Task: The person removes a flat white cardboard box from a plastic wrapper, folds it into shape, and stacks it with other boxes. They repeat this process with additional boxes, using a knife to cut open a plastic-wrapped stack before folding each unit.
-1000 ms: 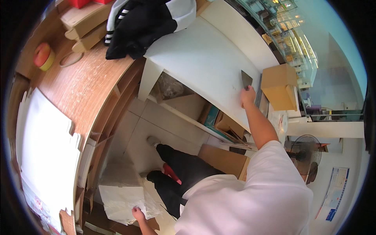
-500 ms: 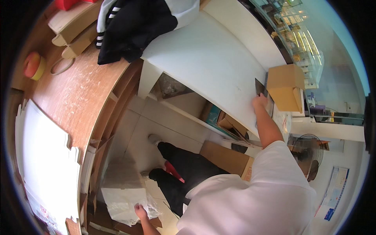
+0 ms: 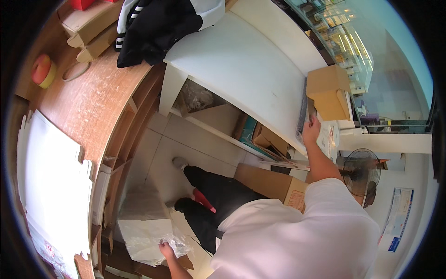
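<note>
At the right end of the white counter [image 3: 241, 60], my right hand [image 3: 311, 130] is closed on the edge of a thin dark flat piece [image 3: 311, 109]; its exact kind is unclear. The piece stands tilted over a grey, shiny strip [image 3: 302, 116] lying along the counter's end, beside a brown cardboard box [image 3: 327, 93]. Low on the left, my left hand [image 3: 166, 251] hangs with curled fingers in front of a white box [image 3: 146, 237] and crumpled clear plastic [image 3: 179, 242]. Whether those fingers hold any plastic cannot be made out.
A wooden desk [image 3: 88, 109] on the left bears white cardboard sheets [image 3: 53, 176] and a tape roll [image 3: 43, 72]. A black and white jacket [image 3: 160, 30] lies at the back. By my legs stands a large carton [image 3: 260, 181]; a fan [image 3: 361, 172] is at the right.
My right hand has drawn slightly back toward me, and the dark piece it holds is turned more upright. More of the grey strip shows. My left hand stays nearly where it was.
</note>
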`<state>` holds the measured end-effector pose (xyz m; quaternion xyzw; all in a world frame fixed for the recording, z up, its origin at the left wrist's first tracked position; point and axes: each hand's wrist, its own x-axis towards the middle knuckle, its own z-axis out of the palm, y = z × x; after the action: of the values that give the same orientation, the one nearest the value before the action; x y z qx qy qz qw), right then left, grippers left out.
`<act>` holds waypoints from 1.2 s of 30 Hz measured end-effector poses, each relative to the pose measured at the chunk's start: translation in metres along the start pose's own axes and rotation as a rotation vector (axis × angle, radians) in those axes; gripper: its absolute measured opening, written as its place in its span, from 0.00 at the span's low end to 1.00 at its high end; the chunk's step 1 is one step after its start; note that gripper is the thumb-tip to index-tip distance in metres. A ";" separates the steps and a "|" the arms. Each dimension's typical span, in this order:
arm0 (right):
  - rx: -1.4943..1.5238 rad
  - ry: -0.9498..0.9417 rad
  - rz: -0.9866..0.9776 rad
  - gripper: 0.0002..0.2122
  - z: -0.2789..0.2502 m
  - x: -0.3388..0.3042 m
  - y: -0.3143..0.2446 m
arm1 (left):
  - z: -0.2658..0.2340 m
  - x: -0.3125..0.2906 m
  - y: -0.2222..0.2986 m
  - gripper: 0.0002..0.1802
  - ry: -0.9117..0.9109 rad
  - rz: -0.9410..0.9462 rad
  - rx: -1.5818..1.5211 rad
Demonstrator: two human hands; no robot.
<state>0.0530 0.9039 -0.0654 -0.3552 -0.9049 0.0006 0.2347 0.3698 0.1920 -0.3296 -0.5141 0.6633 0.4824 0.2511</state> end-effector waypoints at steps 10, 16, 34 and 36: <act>-0.138 -0.014 0.253 0.17 0.032 0.036 0.100 | -0.009 -0.001 -0.003 0.21 -0.061 0.041 0.100; 0.541 -0.620 -0.540 0.13 0.009 -0.122 -0.201 | -0.009 0.013 -0.054 0.23 0.040 0.131 0.465; 0.373 -1.609 -1.300 0.32 0.079 -0.674 -0.399 | -0.154 -0.035 -0.116 0.35 0.928 0.068 0.139; 0.479 -1.696 -0.941 0.31 0.071 -0.659 -0.430 | -0.142 -0.027 -0.139 0.27 0.706 -0.061 0.220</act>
<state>0.1667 0.1708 -0.3361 0.2141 -0.7978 0.3435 -0.4470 0.5305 0.0759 -0.3024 -0.6385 0.7412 0.1933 0.0749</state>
